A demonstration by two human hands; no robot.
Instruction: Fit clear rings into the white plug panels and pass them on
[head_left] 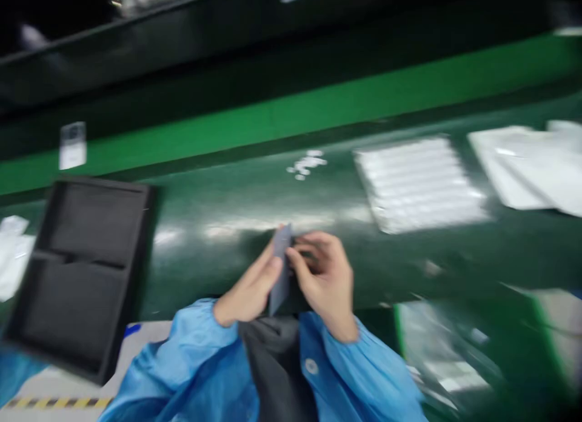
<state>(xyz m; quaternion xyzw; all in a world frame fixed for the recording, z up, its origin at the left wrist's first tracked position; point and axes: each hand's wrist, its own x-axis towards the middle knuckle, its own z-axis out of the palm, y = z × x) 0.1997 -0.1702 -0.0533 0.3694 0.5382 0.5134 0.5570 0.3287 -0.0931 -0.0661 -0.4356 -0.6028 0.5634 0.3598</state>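
Observation:
A thin, flat grey rectangular piece (280, 273) stands nearly edge-on in front of my chest. My left hand (250, 291) grips it from the left, thumb on the near face and fingers behind. On its other side, my right hand (325, 279) is closed, with thumb and curled fingers pinched at the piece's right edge. Whether those fingertips hold the edge or something small is too blurred to tell. Beyond the hands, a little pile of small white pieces (307, 164) lies on the green work surface (218, 197).
At the left stands a black two-compartment tray (86, 276), beside white packets (13, 255). To the right lie a ribbed, clear-wrapped white pack (421, 182) and white sheets or bags (531, 164). Clear plastic bags (445, 349) are at lower right. A raised green ledge (282, 116) runs behind.

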